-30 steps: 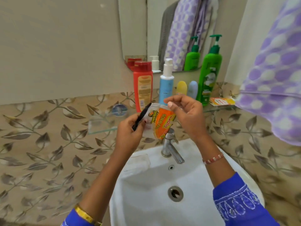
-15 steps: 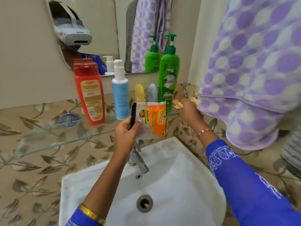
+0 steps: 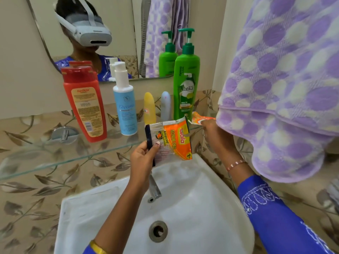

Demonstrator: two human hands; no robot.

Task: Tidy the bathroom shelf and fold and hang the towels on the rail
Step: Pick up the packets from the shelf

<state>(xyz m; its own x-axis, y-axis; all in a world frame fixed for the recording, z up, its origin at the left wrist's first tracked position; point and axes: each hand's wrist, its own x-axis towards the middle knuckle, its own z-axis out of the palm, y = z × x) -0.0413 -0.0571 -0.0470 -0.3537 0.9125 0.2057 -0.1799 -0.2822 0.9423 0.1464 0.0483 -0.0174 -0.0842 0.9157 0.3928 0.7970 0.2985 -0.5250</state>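
Above the white ceramic basin [image 3: 211, 208], the left hand [image 3: 142, 160] pinches an orange-and-clear plastic scrub pad packet [image 3: 171, 140] (with a black comb [image 3: 149, 138] against it). The right hand [image 3: 215, 133] grips a small orange wrapper [image 3: 199, 118] on the glass shelf [image 3: 60, 156], beside the purple-dotted towel [image 3: 282, 88].

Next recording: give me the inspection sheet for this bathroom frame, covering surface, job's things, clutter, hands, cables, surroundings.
Surface: glass shelf above white sink.
Job's things: red bottle, blue pump bottle, yellow tube, grey tube, green Vatika bottle upright on shelf; purple dotted towel hanging at right.
Clutter: scrub pad packet, orange sachet.
Hands: left hand pinches packet and a black strip; right hand grips sachet.
Cables: nothing seen.
Surroundings: mirror, leaf-patterned tiles, tap.
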